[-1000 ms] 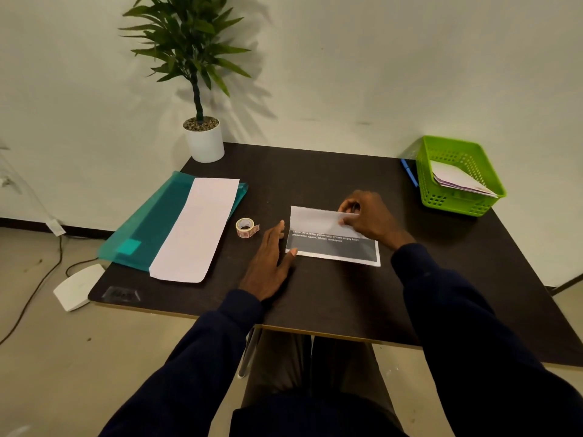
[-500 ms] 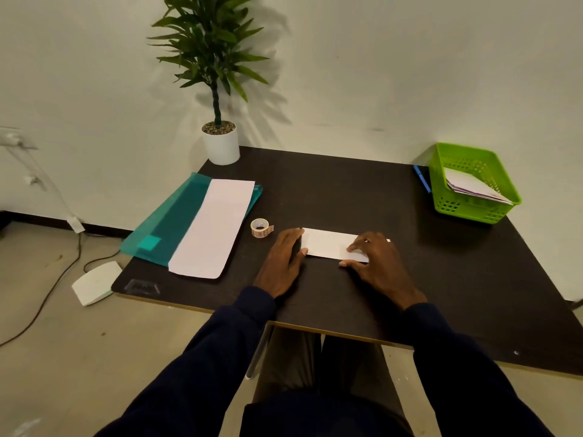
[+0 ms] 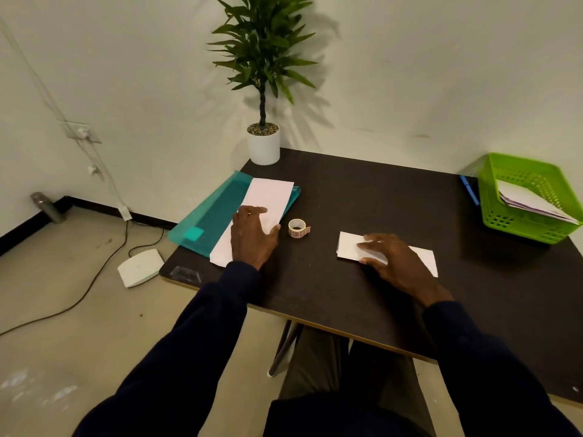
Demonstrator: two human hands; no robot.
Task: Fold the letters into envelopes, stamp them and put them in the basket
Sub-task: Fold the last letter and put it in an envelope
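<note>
Table: dark top [image 3: 378, 197] set against a pale wall, with a potted plant [image 3: 263, 146] on its far left corner.
Your right hand: your right hand [image 3: 394, 263] lies flat on the folded letter [image 3: 347, 246], fingers straight and pressing down, gripping nothing.
Letter: white, folded to a narrow strip, near the middle of the table, well apart from the basket.
Your left hand: your left hand [image 3: 250, 234] rests on the long white envelope [image 3: 271, 193], fingers spread and relaxed, thumb out to the right.
Envelope: lies on a teal folder [image 3: 214, 216] at the left side of the table.
Stamps: a small stamp roll [image 3: 297, 228] sits between your hands, just right of your left thumb.
Basket: the green basket [image 3: 517, 171] stands at the far right and holds finished envelopes [image 3: 530, 200], leaning inside it.
Pen: a blue pen [image 3: 470, 190] lies just left of the basket.
</note>
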